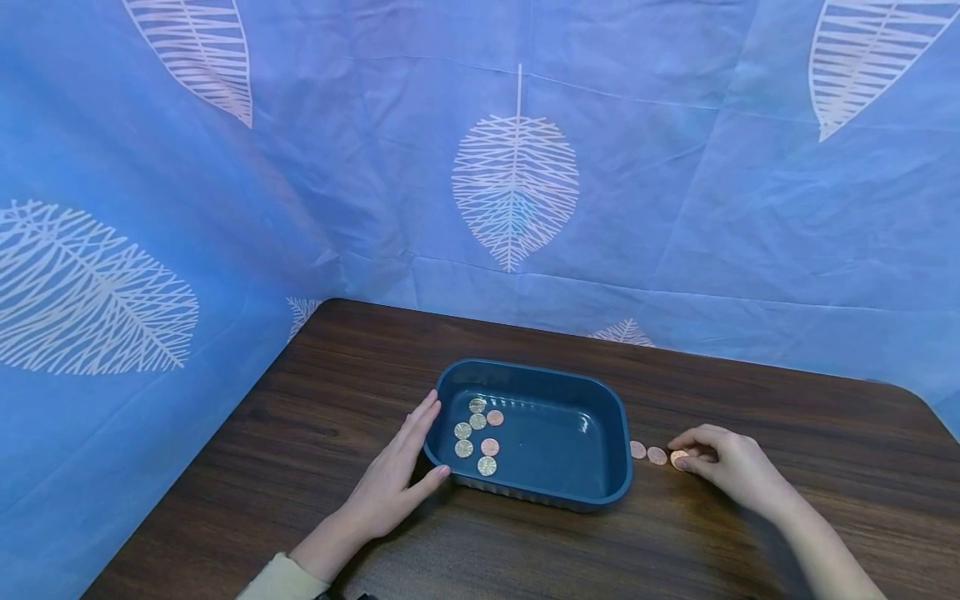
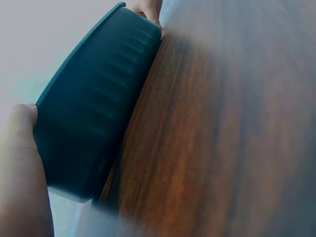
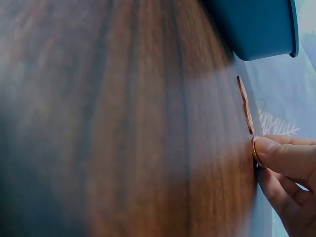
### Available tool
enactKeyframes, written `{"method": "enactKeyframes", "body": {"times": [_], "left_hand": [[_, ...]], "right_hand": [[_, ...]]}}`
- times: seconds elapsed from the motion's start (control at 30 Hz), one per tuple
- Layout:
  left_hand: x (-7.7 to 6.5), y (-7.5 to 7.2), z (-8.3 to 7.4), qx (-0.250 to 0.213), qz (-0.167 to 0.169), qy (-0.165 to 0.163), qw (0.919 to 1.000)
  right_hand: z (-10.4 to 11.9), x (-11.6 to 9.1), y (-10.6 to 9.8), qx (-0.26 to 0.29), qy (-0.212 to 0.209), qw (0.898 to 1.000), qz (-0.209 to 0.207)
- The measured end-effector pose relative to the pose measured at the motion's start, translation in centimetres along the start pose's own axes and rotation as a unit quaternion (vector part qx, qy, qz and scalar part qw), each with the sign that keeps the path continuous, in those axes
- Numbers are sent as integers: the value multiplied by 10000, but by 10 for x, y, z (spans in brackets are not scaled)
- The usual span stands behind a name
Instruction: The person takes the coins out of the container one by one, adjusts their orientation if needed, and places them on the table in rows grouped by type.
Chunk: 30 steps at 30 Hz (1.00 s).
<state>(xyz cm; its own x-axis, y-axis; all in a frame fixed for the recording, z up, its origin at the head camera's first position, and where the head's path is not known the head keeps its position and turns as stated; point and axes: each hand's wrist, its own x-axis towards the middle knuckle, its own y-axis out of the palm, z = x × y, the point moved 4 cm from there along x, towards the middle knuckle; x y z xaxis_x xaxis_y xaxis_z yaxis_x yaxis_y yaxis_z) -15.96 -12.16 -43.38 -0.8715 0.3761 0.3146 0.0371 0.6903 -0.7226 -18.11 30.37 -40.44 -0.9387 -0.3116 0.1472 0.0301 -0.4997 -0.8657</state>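
Dark-blue and rounded at the corners, a rectangular plastic-looking tray (image 1: pixel 555 454) sits on the brown wood-grain table (image 1: pixel 360 367) in the head view, seven round metal coins, gold-toned and copper-toned, lying towards its left end. The left hand (image 1: pixel 386 487) lies along that end, fingers extended, thumb spread. Beyond the opposite end, two round copper-coloured coins (image 1: pixel 657 456) lie in a row, and the right hand (image 1: pixel 723 462) pinches a third round coin (image 1: pixel 679 460).

From the left wrist, the thumb meets the tray's rim; the other fingers are out of sight.

From the right wrist, the pinched coin stands tilted beside the row. Handling this coin seems the step in hand; lifting it would call for a firm edge grip.
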Motion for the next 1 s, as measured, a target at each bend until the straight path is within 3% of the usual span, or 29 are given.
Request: {"method": "enactKeyframes", "body": {"times": [0.3, 0.77, 1.0], "left_hand": [[1, -1, -1, 35, -58, 86, 9999], [0, 0, 0, 18, -11, -32, 10000], [-1, -1, -1, 12, -6, -21, 10000]], "right_hand": [[3, -1, 2, -43, -263, 9994, -213], [4, 0, 1, 60, -97, 9999, -63], [13, 4, -6, 435, -27, 9981, -442]]}}
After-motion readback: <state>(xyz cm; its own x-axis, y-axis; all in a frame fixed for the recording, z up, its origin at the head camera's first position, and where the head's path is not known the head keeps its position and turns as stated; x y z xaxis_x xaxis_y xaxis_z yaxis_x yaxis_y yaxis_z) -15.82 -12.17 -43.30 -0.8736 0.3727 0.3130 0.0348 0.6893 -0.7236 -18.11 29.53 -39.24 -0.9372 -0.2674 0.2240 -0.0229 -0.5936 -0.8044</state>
